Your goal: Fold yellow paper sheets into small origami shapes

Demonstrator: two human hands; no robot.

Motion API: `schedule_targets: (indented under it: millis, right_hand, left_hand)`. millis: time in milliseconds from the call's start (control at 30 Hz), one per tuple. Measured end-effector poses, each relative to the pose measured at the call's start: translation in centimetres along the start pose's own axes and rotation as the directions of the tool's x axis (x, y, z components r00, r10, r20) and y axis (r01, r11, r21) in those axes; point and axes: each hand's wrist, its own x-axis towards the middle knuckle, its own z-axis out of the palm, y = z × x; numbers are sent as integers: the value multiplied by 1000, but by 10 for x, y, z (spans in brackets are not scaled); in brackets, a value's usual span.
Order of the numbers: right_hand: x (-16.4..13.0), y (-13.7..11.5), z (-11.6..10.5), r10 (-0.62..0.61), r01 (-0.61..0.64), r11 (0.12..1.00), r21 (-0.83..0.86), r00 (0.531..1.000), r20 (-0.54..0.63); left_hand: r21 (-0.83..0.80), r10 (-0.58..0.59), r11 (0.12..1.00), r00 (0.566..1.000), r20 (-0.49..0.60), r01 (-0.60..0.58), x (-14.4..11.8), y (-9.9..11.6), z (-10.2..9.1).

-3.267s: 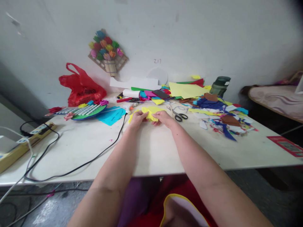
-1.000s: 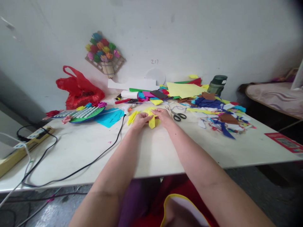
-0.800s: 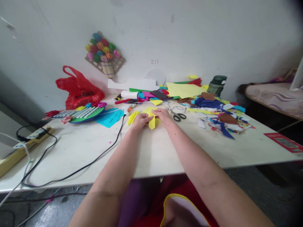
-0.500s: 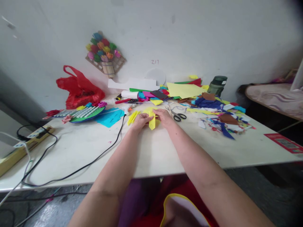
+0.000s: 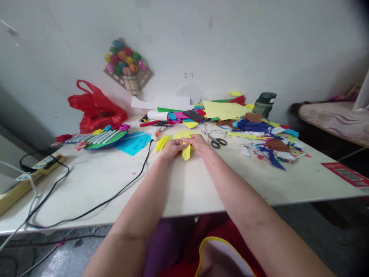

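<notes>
Both hands met over the counter (image 5: 86, 181), the left hand (image 5: 170, 147) and the right hand (image 5: 198, 143) each pinching the same folded yellow paper (image 5: 186, 151), which hung between their fingertips just above the surface. A yellow scrap (image 5: 162, 142) lay just left of the left hand, with a black cable (image 5: 121, 190) running past it, and scissors (image 5: 216, 141) lay just right of the right hand, before a heap of paper offcuts (image 5: 268, 140).

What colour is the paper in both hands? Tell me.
Yellow paper, clearest in the head view.
</notes>
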Motion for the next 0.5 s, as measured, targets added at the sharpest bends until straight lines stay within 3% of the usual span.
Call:
schedule_targets:
  millis: [500]
  right_hand:
    - [7,5,-8,-70,70,997,-18,997,19]
  left_hand:
    - [-11,-24,1000,999,30,24,-1,3,0]
